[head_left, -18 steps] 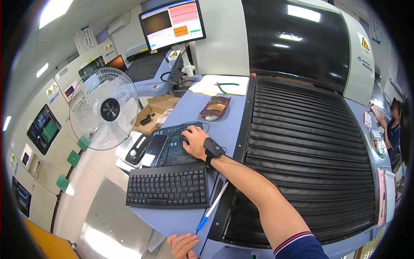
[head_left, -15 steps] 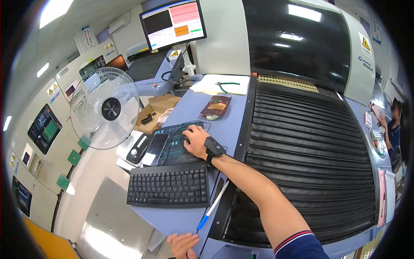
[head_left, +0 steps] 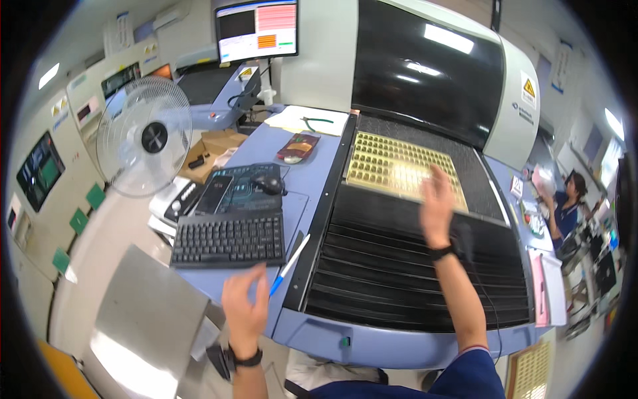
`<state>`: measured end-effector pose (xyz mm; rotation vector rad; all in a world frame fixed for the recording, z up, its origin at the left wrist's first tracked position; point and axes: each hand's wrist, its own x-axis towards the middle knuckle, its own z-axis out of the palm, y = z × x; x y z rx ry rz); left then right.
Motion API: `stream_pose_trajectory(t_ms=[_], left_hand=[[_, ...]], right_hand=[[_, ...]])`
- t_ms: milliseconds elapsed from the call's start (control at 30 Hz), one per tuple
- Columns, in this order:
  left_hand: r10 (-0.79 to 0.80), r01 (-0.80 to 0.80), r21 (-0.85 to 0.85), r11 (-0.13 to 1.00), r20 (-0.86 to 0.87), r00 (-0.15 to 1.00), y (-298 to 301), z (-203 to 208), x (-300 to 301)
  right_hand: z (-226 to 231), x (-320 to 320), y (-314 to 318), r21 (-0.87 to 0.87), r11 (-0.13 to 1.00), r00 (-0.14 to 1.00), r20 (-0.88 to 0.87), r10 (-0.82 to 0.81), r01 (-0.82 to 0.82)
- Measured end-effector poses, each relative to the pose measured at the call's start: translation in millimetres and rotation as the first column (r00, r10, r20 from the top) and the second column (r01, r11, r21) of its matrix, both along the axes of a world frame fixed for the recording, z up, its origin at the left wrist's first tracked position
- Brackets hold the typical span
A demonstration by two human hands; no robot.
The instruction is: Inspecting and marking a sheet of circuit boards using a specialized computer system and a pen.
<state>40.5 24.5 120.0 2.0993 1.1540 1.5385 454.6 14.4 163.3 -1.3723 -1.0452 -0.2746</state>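
My right hand (head_left: pixel 437 206) hovers blurred and open above the black ribbed shutter (head_left: pixel 412 266) of a large machine, just in front of a gold perforated panel (head_left: pixel 399 167) exposed at the shutter's far end. My left hand (head_left: pixel 244 307) is raised near the front edge of the blue desk (head_left: pixel 309 179), fingers apart, holding nothing. It is close to a blue and white pen (head_left: pixel 290 263) and a black keyboard (head_left: pixel 228 239). A black mouse (head_left: pixel 269 183) rests alone on a dark mouse pad (head_left: pixel 232 193).
A white desk fan (head_left: pixel 145 136) stands at left, a monitor (head_left: pixel 257 30) at the back. A dark packet (head_left: pixel 298 147), papers with pliers (head_left: pixel 309 121) and a cardboard box (head_left: pixel 211 147) lie behind. Another person (head_left: pixel 561 209) works at far right.
My right hand has left the mouse and swung right over the machine. The shutter has retracted, exposing the gold panel. My left hand has risen higher into view.
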Motion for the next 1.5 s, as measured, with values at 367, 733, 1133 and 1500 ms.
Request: stream_pose_trajectory(t_ms=[367, 733, 1133, 1500], left_hand=[[0.052, -0.027, 0.049, 0.998, -0.643, 0.764, 20.8, -21.5, 209.3], [-0.351, 0.437, -0.255, 0.862, 0.322, 0.879, 54.4, 4.8, 183.2], [-0.459, 0.479, -0.043, 0.877, 0.224, 0.860, 31.7, 6.6, 189.1], [-0.423, 0.407, 0.191, 0.893, 0.051, 0.905, 32.7, 1.4, 189.9]], right_hand=[[-54.4, 51.5, -142.8, -0.751, 0.659, 0.936, 0.252, 0.245, 0.030], [-57.0, 37.3, -146.1, -0.653, 0.747, 0.935, 0.330, 0.133, 0.124], [52.3, 61.4, -122.1, 0.142, 0.989, 0.842, -0.527, 0.116, -0.047], [-12.6, -23.0, -120.2, -0.089, 0.810, 0.416, -0.887, 0.200, -0.580]])
